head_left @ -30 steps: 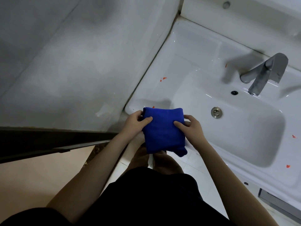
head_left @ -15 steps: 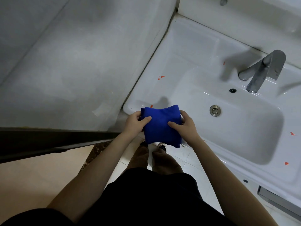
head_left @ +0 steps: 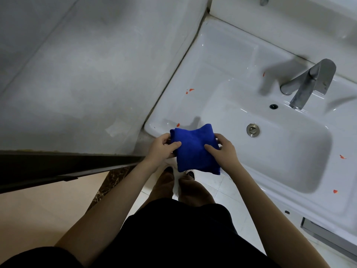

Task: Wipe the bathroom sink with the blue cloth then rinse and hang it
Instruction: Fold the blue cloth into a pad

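A folded blue cloth (head_left: pixel 195 147) is held in the air just in front of the near left corner of the white sink (head_left: pixel 222 60). My left hand (head_left: pixel 161 148) grips its left edge, thumb on top. My right hand (head_left: pixel 223 149) grips its right edge. Small red stains dot the sink: one by the cloth (head_left: pixel 178 124), a pair on the left deck (head_left: pixel 190 90), one near the metal tap (head_left: pixel 309 82), and a few on the right rim (head_left: pixel 342 156). The basin shows a round metal drain (head_left: pixel 252 129) and a dark overflow hole (head_left: pixel 273 106).
A grey tiled wall (head_left: pixel 77 64) runs along the sink's left side. A dark door frame (head_left: pixel 58 167) crosses the lower left. My feet (head_left: pixel 177 182) stand on white floor tiles below the cloth. A cabinet handle (head_left: pixel 328 235) sits under the sink at lower right.
The cloth was bunched shorter between my hands half a second ago and now hangs a little longer again. Both hands keep their grip near the sink's front corner.
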Available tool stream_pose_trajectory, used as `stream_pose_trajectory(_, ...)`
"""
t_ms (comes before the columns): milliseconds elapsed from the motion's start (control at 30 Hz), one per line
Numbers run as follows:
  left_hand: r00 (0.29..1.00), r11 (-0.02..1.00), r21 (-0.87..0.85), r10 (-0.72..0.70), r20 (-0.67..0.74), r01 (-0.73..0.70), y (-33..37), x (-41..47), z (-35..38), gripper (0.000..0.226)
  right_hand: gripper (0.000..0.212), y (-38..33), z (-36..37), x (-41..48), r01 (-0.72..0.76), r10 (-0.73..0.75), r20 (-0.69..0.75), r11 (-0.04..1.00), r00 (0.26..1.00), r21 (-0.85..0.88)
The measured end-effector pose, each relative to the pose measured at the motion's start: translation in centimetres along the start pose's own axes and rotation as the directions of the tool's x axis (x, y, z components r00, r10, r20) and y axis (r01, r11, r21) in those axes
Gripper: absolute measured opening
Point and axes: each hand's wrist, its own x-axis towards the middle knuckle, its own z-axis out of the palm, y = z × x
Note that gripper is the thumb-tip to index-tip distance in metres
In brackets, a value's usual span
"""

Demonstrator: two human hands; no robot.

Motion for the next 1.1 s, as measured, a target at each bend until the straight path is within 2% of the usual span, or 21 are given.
stream_pose_trajectory(67,1.0,1.0,0.017,-0.006,0.001,0.006,0.3,-0.1,0.2,0.024,0.044,-0.9,0.1,-0.1,0.041,-0.038,-0.075,0.999,0.996,0.027)
stream_pose_trajectory(167,0.999,0.999,0.033,0.039,-0.034,-0.037,0.7,-0.2,0.6,0.022,0.047,-2.5,0.7,-0.7,0.192,-0.193,-0.157,0.981,0.969,-0.018)
stream_pose_trajectory(233,0.997,0.998,0.015,0.067,-0.041,-0.066,0.6,-0.2,0.7,0.021,0.051,-3.1,1.6,-1.4,0.277,-0.281,-0.125,0.96,0.951,-0.049)
stream_pose_trajectory(300,0.996,0.997,0.01,0.081,-0.026,-0.081,0.5,-0.3,0.6,0.018,0.052,-3.3,2.8,-1.9,0.319,-0.321,-0.021,0.946,0.947,-0.058)
stream_pose_trajectory(400,0.999,0.999,-0.011,0.045,-0.005,-0.045,0.1,-0.3,0.4,0.018,0.046,-3.3,3.9,-2.1,0.292,-0.289,0.121,0.956,0.95,-0.007)
stream_pose_trajectory(500,0.999,0.987,-0.153,-0.046,-0.004,0.045,0.1,-0.4,0.1,0.02,0.041,-3.3,3.6,-1.8,0.287,-0.28,0.148,0.958,0.948,-0.022)
stream_pose_trajectory(533,0.999,0.987,-0.151,-0.047,0.005,0.047,0.2,-0.3,0.2,0.021,0.041,-3.3,3.3,-1.8,0.299,-0.292,0.15,0.954,0.945,-0.026)
stream_pose_trajectory(600,1.0,0.998,0.051,0.021,-0.004,-0.021,0.3,-0.1,0.5,0.025,0.041,-3.2,2.8,-1.5,0.299,-0.301,0.135,0.954,0.944,0.038)
stream_pose_trajectory(667,0.996,0.973,0.221,0.079,-0.044,-0.067,0.5,0.0,0.9,0.027,0.035,-3.2,2.5,-1.0,0.174,-0.188,0.071,0.97,0.98,0.17)
stream_pose_trajectory(733,0.995,0.975,0.211,0.083,-0.055,-0.069,0.7,0.0,1.0,0.024,0.036,-3.2,2.2,-0.3,0.039,-0.049,0.067,0.989,0.997,0.144)
stream_pose_trajectory(800,0.997,0.983,0.169,0.075,-0.033,-0.068,0.9,0.0,0.8,0.024,0.041,-3.0,2.4,0.2,-0.016,0.005,0.185,0.998,0.983,0.06)
stream_pose_trajectory(867,0.999,0.989,0.136,0.052,-0.012,-0.05,0.9,-0.1,0.5,0.028,0.036,-3.1,3.0,0.1,-0.045,0.016,0.238,0.992,0.971,0.114)
stream_pose_trajectory(1000,0.998,1.0,-0.027,-0.005,0.063,0.007,1.2,-0.1,0.4,0.037,0.027,-3.0,3.5,-0.4,0.005,-0.031,0.105,0.971,0.994,0.238)
stream_pose_trajectory(1100,0.995,0.999,0.011,0.031,0.091,-0.032,1.7,0.1,1.0,0.04,0.024,-2.9,3.6,-1.1,-0.005,-0.015,0.053,0.936,0.999,0.353)
